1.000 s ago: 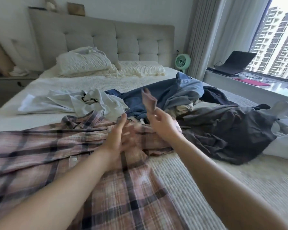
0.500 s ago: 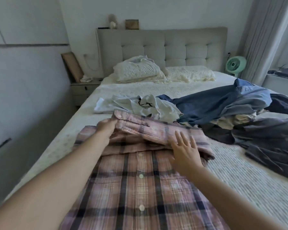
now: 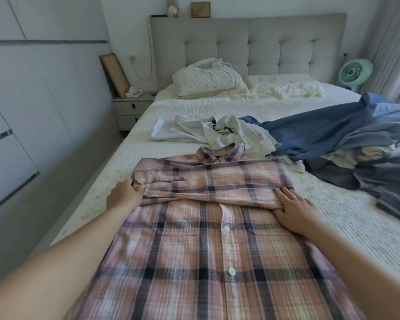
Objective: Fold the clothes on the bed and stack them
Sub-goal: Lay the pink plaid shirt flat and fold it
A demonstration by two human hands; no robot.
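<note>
The plaid shirt is spread button-side up on the bed, along the near part of the bed's left edge, with its collar pointed toward the headboard. Its sleeves are laid crosswise over the chest in a folded band, just below the collar. The left end of that band, where the cuff lies, is gripped by the left hand, whose fingers are curled around the fabric at the shirt's left side. The right end of the band is pressed down by the right hand, which is laid flat with straight, spread fingers on the cloth near the shirt's right shoulder. The band is thus stretched between the two hands, and the buttoned front is seen below it, between the forearms.

Beyond the collar, a crumpled white garment is lying toward the middle of the bed, touching the shirt's collar area. To its right, a blue garment is heaped with a dark grey garment along the bed's right edge, well apart from the right hand. Two pillows are set against the headboard at the far end. A nightstand is placed by the far left corner of the bed, and a green fan by the far right corner.
</note>
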